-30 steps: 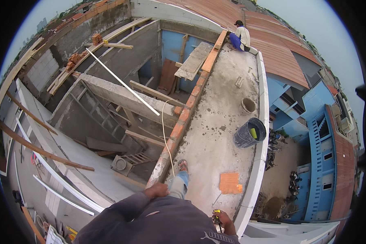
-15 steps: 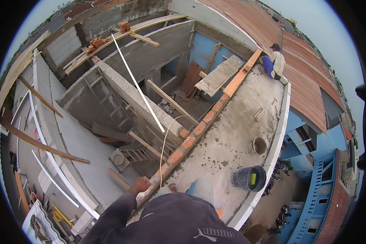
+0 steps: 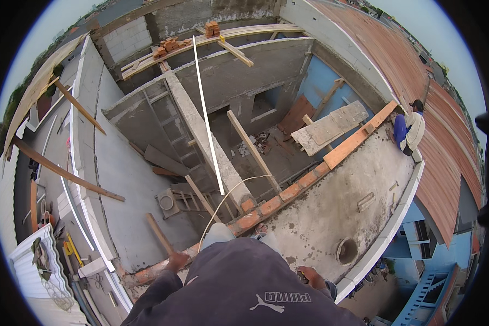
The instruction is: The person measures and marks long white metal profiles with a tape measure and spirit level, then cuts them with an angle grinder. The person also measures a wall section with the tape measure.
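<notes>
My left hand point(image 3: 175, 263) is low at the brick row point(image 3: 249, 220), its fingers curled. The lower end of a wooden board point(image 3: 160, 233) shows right behind it; whether the hand touches board or bricks, I cannot tell. My right hand point(image 3: 311, 276) is closed low beside my dark shirt point(image 3: 244, 288), over the concrete slab. Something small and dark shows at its fingers, too hidden to name. A thin pale cable point(image 3: 229, 193) arcs over the bricks near my knee. An orange plank point(image 3: 358, 138) lies farther along the row.
A round pipe opening point(image 3: 347, 251) and a wooden float point(image 3: 365, 202) are on the concrete slab point(image 3: 315, 233). A person point(image 3: 410, 127) crouches at its far end. Left of the bricks, the drop holds a ladder point(image 3: 171, 127) and a long white strip point(image 3: 206, 114).
My view has shifted, moving the scene rightward and down. My left hand is lower, and my right hand has come into sight. The black bucket on the slab is no longer plainly visible.
</notes>
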A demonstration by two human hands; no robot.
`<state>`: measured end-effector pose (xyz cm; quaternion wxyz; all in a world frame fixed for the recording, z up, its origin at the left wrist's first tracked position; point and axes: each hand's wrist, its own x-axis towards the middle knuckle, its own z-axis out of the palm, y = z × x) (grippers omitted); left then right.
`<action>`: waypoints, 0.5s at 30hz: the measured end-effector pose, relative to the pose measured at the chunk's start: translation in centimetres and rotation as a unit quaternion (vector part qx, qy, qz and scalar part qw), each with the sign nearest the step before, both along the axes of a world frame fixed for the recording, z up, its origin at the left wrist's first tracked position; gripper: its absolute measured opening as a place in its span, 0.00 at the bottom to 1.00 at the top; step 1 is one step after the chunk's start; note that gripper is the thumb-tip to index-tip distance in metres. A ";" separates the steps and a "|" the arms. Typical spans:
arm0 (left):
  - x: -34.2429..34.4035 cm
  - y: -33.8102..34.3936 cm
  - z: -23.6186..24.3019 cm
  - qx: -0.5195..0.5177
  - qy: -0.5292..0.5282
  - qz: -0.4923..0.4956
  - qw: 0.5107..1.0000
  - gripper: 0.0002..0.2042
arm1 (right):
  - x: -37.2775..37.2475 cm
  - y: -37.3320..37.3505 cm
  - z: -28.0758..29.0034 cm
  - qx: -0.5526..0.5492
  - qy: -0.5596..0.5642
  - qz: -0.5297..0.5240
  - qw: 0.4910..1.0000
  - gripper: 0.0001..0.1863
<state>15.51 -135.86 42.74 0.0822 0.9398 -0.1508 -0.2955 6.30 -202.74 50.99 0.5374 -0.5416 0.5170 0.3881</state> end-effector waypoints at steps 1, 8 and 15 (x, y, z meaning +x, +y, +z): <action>0.5 -2.1 0.9 0.054 -0.006 -0.088 0.995 0.12 | 2.8 -2.4 0.2 -0.018 -0.003 0.007 1.000 0.15; 3.9 -11.5 6.1 -0.237 0.070 0.549 0.798 0.17 | 17.9 -12.1 1.4 -0.068 -0.081 0.077 0.991 0.17; 7.0 -11.5 2.7 0.101 0.076 0.043 0.991 0.12 | 18.8 -12.0 -3.5 -0.045 -0.075 0.117 0.989 0.19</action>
